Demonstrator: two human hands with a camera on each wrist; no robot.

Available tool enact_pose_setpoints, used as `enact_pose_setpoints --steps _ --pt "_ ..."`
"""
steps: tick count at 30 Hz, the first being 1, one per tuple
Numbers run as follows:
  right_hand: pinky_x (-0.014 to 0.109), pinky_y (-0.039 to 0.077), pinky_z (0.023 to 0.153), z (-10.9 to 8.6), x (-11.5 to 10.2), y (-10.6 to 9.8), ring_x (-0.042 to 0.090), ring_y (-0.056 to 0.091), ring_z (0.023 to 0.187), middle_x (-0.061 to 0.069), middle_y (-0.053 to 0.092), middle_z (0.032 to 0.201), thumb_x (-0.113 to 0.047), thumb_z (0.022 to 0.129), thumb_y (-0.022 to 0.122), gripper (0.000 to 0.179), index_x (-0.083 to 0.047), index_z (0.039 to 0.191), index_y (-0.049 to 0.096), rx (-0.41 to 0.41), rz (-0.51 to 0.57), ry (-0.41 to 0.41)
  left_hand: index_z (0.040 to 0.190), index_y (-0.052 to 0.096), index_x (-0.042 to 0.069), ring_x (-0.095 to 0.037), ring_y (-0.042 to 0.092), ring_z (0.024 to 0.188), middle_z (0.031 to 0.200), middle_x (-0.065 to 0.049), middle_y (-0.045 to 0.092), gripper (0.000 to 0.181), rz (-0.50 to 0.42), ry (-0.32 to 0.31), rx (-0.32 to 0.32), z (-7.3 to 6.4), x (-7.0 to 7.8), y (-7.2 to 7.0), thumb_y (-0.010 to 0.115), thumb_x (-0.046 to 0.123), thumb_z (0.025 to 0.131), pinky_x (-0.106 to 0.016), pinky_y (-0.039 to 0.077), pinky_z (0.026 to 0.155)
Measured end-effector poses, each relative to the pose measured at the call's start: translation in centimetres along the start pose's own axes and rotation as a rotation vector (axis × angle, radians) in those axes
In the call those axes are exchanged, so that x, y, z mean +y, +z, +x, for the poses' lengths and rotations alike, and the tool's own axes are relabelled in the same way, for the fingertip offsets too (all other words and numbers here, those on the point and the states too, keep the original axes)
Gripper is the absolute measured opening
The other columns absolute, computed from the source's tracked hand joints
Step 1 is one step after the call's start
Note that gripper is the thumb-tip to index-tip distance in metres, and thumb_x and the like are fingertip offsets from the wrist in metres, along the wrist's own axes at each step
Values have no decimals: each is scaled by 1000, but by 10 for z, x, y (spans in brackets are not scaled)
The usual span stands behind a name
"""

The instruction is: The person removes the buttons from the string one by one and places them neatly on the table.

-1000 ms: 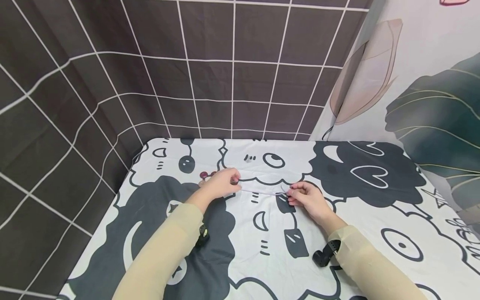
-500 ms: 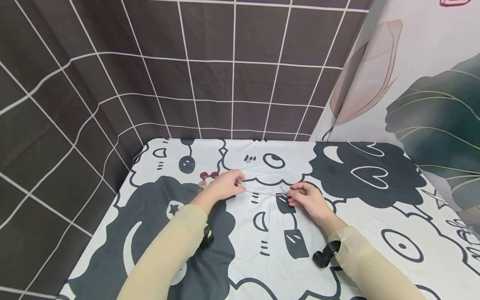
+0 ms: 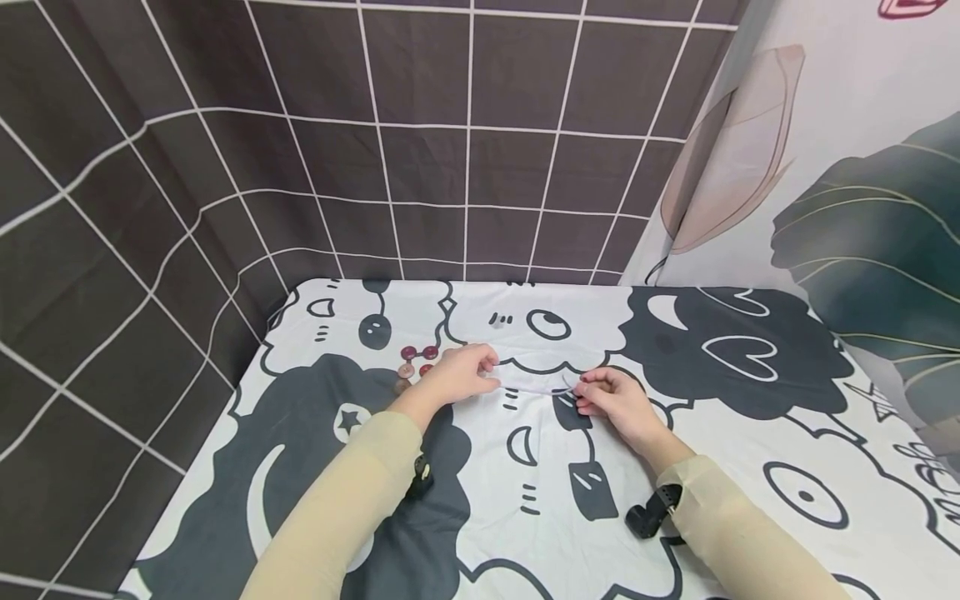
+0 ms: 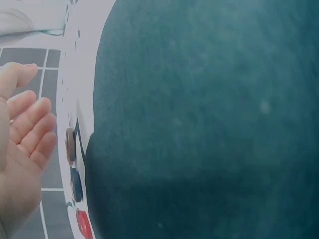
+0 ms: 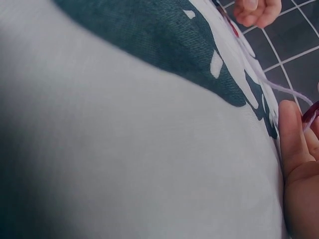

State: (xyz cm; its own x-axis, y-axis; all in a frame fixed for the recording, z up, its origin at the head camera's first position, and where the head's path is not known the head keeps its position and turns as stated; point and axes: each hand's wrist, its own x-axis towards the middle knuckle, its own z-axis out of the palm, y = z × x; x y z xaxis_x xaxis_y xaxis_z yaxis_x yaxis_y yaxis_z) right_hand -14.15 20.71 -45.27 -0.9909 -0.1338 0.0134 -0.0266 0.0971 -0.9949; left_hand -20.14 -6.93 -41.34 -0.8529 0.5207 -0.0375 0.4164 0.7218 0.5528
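My right hand (image 3: pixel 611 400) pinches a small dark red button (image 5: pixel 310 113) between thumb and fingers, partly hidden by them. A thin pale lavender cord (image 5: pixel 279 87) loops at that button and runs off to the left, close above the sheet. Level with it on the left, my left hand (image 3: pixel 461 373) is held over the sheet, thumb apart from loosely bent fingers (image 4: pixel 35 122). Whether it touches the cord's left part cannot be told. Red and brownish buttons (image 3: pixel 408 352) lie by its wrist, some hidden behind the hand.
A black-and-white cartoon sheet (image 3: pixel 495 533) covers the surface under both hands. Dark grid-patterned cloth (image 3: pixel 420 167) hangs behind and at the left. A leaf-print curtain (image 3: pixel 862 225) hangs at the right. Black wrist cameras (image 3: pixel 651 510) sit on both forearms.
My left hand has shifted a little to the right, uncovering more of the buttons beside it. My right hand stays nearly in place, still pinching.
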Motion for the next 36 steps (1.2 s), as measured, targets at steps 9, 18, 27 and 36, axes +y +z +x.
enact_pose_setpoints --steps 9,18,27,36 --pt "29 54 69 0 -3 1 16 66 74 18 62 92 -9 90 62 35 14 111 46 13 -32 61 109 59 12 -13 57 92 97 5 62 31 -4 6 1 2 3 4 68 27 83 -40 32 93" --pt "29 54 69 -1 -1 1 15 66 73 17 63 93 -9 90 61 36 15 111 46 -2 -19 51 112 58 9 -14 56 95 99 2 61 33 -86 18 -26 4 8 8 69 23 83 -31 43 88" --pt "30 55 69 -2 0 2 15 66 74 17 63 94 -9 90 63 38 16 115 49 -6 -13 27 113 58 11 -13 57 96 100 3 61 35 -84 3 -13 5 11 13 69 25 84 -30 43 89" --pt "30 55 69 0 -2 1 15 65 75 13 61 92 -7 89 63 37 16 114 51 -16 -19 -1 115 58 10 -13 56 95 101 2 61 35 -96 19 -15 7 14 15 68 25 84 -29 43 88"
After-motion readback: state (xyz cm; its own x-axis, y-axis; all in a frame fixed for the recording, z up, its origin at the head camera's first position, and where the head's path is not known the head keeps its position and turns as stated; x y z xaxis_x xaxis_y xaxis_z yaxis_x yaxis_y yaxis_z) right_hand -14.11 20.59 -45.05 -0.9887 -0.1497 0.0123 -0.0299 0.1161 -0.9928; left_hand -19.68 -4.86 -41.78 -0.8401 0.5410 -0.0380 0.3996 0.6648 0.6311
